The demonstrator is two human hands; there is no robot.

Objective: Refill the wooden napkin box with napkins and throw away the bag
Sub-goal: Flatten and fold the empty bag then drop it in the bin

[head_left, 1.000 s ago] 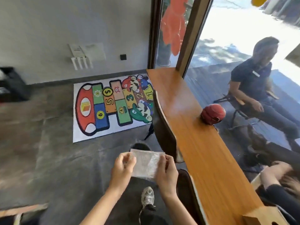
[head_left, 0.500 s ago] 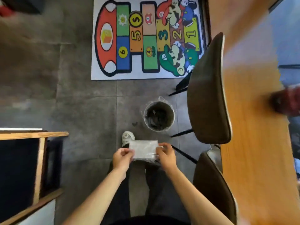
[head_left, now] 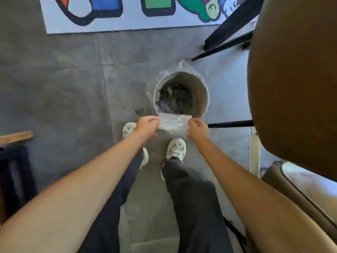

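Observation:
A clear, flattened plastic bag (head_left: 174, 123) is stretched between my two hands. My left hand (head_left: 147, 124) pinches its left edge and my right hand (head_left: 197, 127) pinches its right edge. The bag hangs just at the near rim of a round trash bin (head_left: 202, 92) lined with clear plastic, which stands on the grey floor and holds dark crumpled rubbish. The wooden napkin box is out of view.
A brown chair back (head_left: 291, 88) fills the right side, its black legs (head_left: 228, 42) reaching toward the bin. A second chair seat (head_left: 300, 181) sits lower right. A colourful floor mat (head_left: 127, 15) lies beyond the bin. A wooden shelf edge (head_left: 16, 137) is at left. My shoes (head_left: 176, 148) stand under the bag.
The view has tilted down and closed in on the bin. My hands have carried the bag forward, from over my legs to the bin's near rim.

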